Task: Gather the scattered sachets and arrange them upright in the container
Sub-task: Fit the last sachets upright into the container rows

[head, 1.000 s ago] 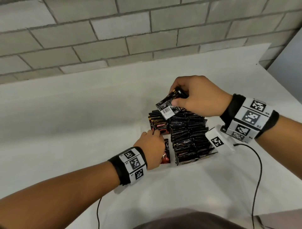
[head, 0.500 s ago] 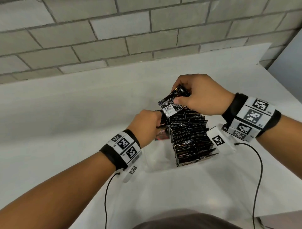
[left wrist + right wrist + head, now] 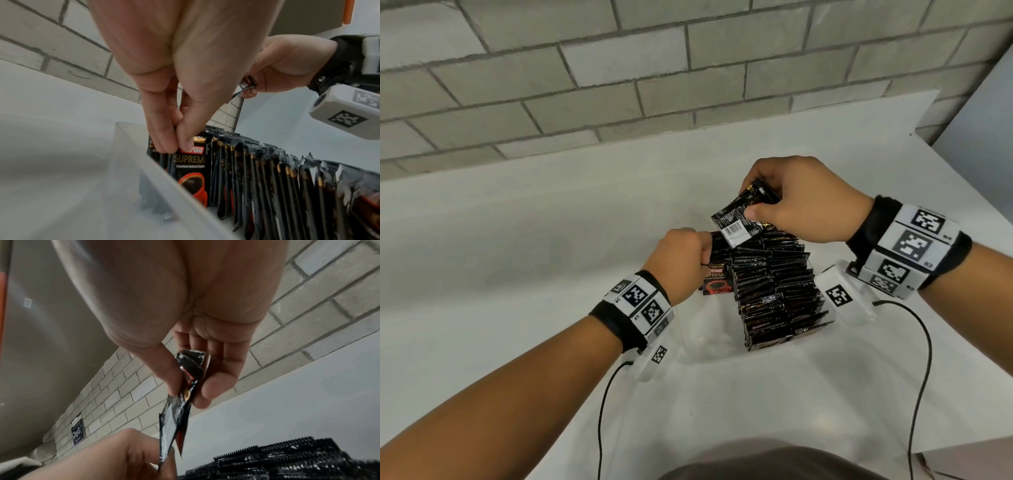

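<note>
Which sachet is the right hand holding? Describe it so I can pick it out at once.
Start at the clear plastic container on the white table, packed with a row of upright black sachets. Above its far end, the right hand pinches one black foil sachet. Unlike the rest, it is lifted, tilted, and shows a white barcode patch.

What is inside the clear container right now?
The clear container holds a long row of black sachets standing on edge, plus a shorter row the left hand pinches. Its near-left floor shows bare. The hands cover the far end.
</note>
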A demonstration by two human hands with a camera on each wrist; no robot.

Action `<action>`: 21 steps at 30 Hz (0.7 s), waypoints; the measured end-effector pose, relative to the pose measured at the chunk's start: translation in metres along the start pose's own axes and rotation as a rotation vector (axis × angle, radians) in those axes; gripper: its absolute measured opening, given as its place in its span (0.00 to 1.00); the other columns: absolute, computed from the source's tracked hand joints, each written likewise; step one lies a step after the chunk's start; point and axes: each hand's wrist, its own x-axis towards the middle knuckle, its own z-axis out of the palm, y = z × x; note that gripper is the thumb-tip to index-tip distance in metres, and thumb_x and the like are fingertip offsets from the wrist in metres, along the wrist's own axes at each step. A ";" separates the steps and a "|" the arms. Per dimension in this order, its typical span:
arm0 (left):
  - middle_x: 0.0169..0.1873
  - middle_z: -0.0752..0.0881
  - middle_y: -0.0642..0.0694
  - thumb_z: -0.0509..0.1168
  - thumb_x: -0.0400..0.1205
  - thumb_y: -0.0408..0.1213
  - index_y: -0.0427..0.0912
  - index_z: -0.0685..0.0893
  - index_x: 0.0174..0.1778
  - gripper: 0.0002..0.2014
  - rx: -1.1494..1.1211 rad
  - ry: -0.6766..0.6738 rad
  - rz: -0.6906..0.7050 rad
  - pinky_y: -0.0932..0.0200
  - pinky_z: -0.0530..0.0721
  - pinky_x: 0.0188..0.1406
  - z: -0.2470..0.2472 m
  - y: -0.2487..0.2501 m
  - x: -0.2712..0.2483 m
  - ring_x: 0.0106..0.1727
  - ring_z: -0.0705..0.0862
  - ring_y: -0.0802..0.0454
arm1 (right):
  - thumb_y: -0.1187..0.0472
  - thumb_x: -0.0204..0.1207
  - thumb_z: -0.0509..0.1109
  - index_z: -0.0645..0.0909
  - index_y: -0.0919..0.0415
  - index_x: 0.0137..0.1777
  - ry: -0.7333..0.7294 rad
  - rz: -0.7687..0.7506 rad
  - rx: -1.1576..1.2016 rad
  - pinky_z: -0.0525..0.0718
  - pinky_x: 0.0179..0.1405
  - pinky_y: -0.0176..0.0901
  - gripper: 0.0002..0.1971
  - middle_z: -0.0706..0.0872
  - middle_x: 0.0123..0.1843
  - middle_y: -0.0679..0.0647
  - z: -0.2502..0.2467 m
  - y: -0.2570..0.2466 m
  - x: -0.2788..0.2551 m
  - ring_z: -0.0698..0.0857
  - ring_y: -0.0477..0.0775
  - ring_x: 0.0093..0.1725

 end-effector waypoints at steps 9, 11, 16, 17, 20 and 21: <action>0.45 0.80 0.44 0.77 0.72 0.29 0.45 0.73 0.43 0.17 -0.022 0.033 -0.008 0.56 0.72 0.40 -0.004 0.001 -0.001 0.44 0.79 0.45 | 0.57 0.74 0.78 0.84 0.49 0.52 -0.022 0.014 0.018 0.81 0.40 0.42 0.09 0.91 0.39 0.51 0.001 -0.003 0.000 0.82 0.45 0.33; 0.45 0.80 0.43 0.77 0.71 0.29 0.45 0.72 0.42 0.18 -0.038 0.042 -0.008 0.55 0.73 0.39 -0.003 0.002 -0.002 0.44 0.79 0.44 | 0.56 0.74 0.78 0.84 0.49 0.53 -0.026 0.016 0.017 0.81 0.39 0.39 0.09 0.91 0.39 0.50 0.001 -0.003 -0.001 0.81 0.43 0.32; 0.41 0.80 0.47 0.83 0.67 0.34 0.44 0.77 0.44 0.20 -0.107 0.115 -0.019 0.53 0.79 0.37 -0.014 -0.004 -0.008 0.40 0.81 0.45 | 0.56 0.74 0.78 0.84 0.49 0.52 -0.034 0.022 0.036 0.81 0.38 0.40 0.08 0.90 0.38 0.54 0.002 -0.002 -0.002 0.81 0.43 0.30; 0.40 0.81 0.49 0.84 0.67 0.37 0.45 0.78 0.45 0.21 -0.162 0.143 -0.036 0.54 0.80 0.38 -0.019 -0.005 -0.011 0.38 0.82 0.48 | 0.56 0.74 0.78 0.84 0.48 0.51 -0.026 0.023 0.054 0.83 0.40 0.43 0.08 0.91 0.38 0.54 0.002 -0.002 -0.002 0.82 0.45 0.31; 0.40 0.87 0.47 0.84 0.72 0.41 0.47 0.83 0.50 0.18 -0.552 0.157 -0.104 0.54 0.86 0.37 -0.036 0.001 -0.027 0.34 0.88 0.48 | 0.59 0.75 0.78 0.85 0.47 0.49 0.039 -0.016 0.185 0.82 0.38 0.42 0.08 0.91 0.40 0.49 0.006 -0.005 -0.006 0.85 0.45 0.36; 0.40 0.89 0.45 0.82 0.75 0.38 0.46 0.84 0.53 0.16 -0.714 0.146 -0.119 0.51 0.88 0.37 -0.040 0.003 -0.034 0.35 0.89 0.43 | 0.60 0.75 0.78 0.85 0.48 0.49 0.072 -0.057 0.227 0.80 0.39 0.37 0.07 0.91 0.41 0.47 0.007 -0.008 -0.008 0.86 0.43 0.39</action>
